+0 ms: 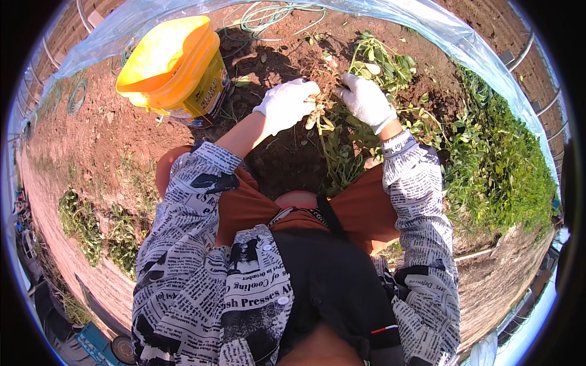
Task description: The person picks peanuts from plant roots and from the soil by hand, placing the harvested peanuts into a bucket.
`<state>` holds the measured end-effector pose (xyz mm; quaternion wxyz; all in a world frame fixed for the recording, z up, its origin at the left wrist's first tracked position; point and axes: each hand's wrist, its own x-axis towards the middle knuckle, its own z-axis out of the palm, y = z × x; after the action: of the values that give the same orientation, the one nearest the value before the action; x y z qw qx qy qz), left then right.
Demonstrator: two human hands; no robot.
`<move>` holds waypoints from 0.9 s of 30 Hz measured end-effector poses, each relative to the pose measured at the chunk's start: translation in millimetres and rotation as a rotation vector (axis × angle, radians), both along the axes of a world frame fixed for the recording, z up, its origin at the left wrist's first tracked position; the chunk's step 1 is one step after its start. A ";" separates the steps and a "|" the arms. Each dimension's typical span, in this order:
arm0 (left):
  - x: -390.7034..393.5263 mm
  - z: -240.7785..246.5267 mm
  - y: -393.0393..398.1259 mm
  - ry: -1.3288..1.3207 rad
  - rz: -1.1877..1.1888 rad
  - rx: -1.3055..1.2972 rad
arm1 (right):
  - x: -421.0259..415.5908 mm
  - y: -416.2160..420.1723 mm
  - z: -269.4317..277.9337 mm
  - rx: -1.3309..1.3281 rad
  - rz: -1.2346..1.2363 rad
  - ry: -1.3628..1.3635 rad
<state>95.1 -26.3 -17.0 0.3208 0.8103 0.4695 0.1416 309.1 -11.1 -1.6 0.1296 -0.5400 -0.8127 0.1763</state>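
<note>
My left hand (290,103), in a white knit glove, has its fingers curled at the left side of a dry tangle of roots (326,80). Pale pods, which look like peanuts (312,120), hang just below those fingers. From the other side my right hand (366,99), gloved too, grips the same root mass with thumb and fingers. The uprooted leafy plant (343,132) trails from the roots down between my knees. More pulled stems with green leaves (384,61) lie beyond my right hand. My fingertips are partly hidden among the roots.
A yellow plastic bucket (201,91) stands on the soil to my left, tilted in view; its contents barely show. Coiled green cord (265,18) lies ahead. Dense green plants (503,155) grow at right. Clear plastic sheeting (412,13) borders the far side. Pulled plants (87,224) lie behind at left.
</note>
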 end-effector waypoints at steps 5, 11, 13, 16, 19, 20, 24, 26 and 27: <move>-5.2 -1.4 9.1 -0.035 -0.097 0.145 | 0.2 1.8 -1.4 -0.019 -0.018 -0.047; -18.2 -31.5 26.8 0.107 -0.288 0.573 | -3.2 3.9 -3.7 0.032 -0.009 -0.015; -16.1 -24.0 26.2 0.102 -0.246 0.353 | -1.9 2.8 -6.4 0.084 0.003 -0.003; -16.9 10.5 21.1 0.327 -0.218 0.424 | -4.4 2.8 -2.8 0.049 -0.020 -0.041; -10.6 23.2 16.7 -0.033 0.150 -0.014 | -8.4 4.8 2.3 0.016 -0.023 -0.044; -15.5 -11.2 27.4 -0.210 0.122 0.209 | -9.8 6.1 3.5 0.015 -0.017 -0.033; -39.3 47.4 19.9 -0.415 0.472 0.077 | -0.7 9.0 -2.6 -0.043 -0.041 -0.120; -68.2 60.2 31.7 -0.392 0.547 0.151 | 9.0 7.3 -13.1 -0.004 -0.044 -0.054; -82.0 63.1 36.0 -0.282 0.585 0.241 | 14.0 7.7 -18.0 0.032 -0.026 0.000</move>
<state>13.1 9.7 46.2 0.2303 0.6458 0.6128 0.3929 323.1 -3.4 -19.6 0.1404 -0.5483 -0.8084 0.1615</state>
